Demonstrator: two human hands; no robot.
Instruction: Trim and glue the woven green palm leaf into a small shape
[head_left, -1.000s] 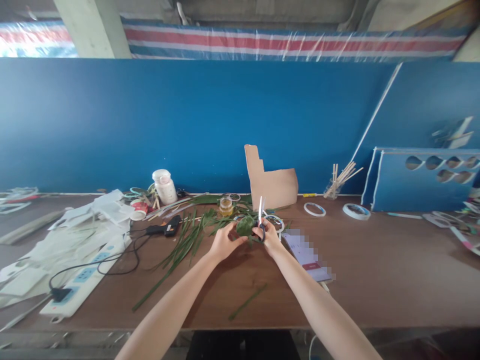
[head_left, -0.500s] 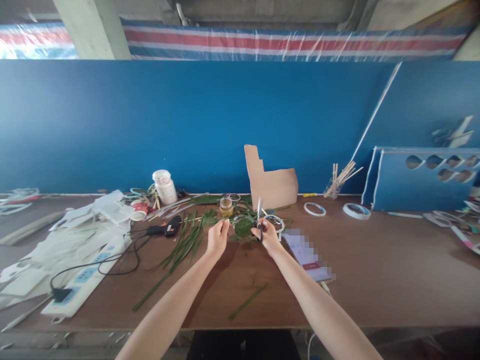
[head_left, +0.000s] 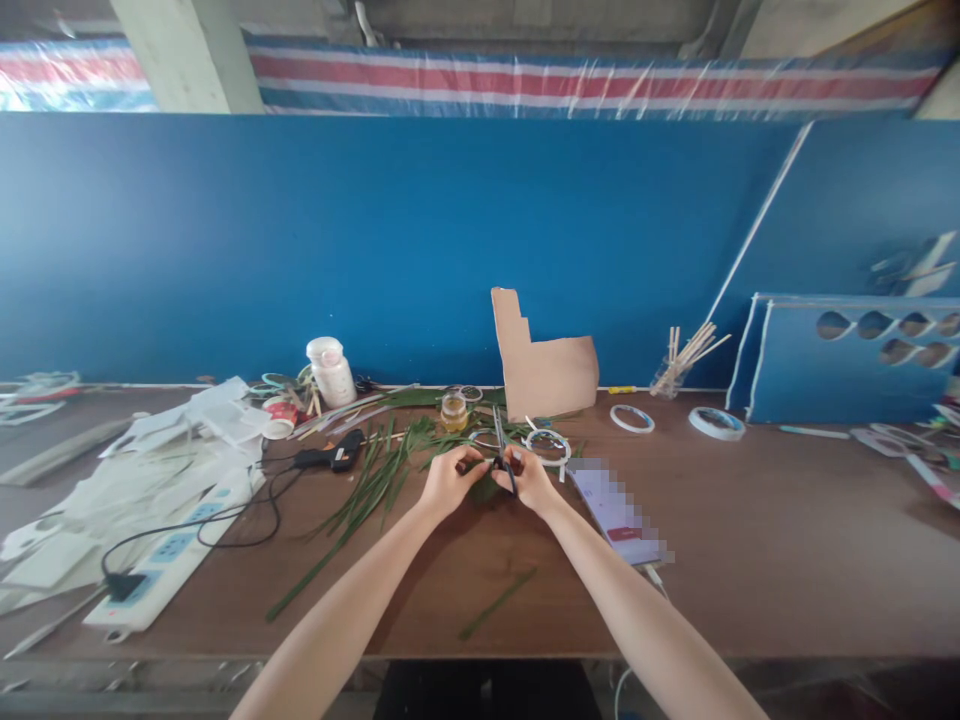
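Observation:
My right hand [head_left: 532,482] grips a pair of scissors [head_left: 499,432] with dark handles, its blades pointing up and away from me. Close beside it, my left hand [head_left: 451,480] is closed, thumb and fingers pinched at the edge of a dark green leafy piece [head_left: 486,490]. That piece sits under and between both hands, largely hidden by the fingers. Long green leaf strips [head_left: 367,490] lie spread left of my hands. A small jar of yellowish contents [head_left: 454,410] stands just beyond them, and a white ring [head_left: 547,447] lies beyond my right hand.
A phone [head_left: 619,515] lies right of my hands. At left are a glue gun [head_left: 330,455], a power strip [head_left: 172,550] and white scraps [head_left: 67,530]. A cardboard cutout [head_left: 551,375] leans at the back, with tape rolls [head_left: 716,423] and sticks [head_left: 686,360] farther right.
My left hand has moved right, towards the scissors. The green piece, which showed its round face between my hands, is now lower and mostly covered. The scissors have shifted slightly left.

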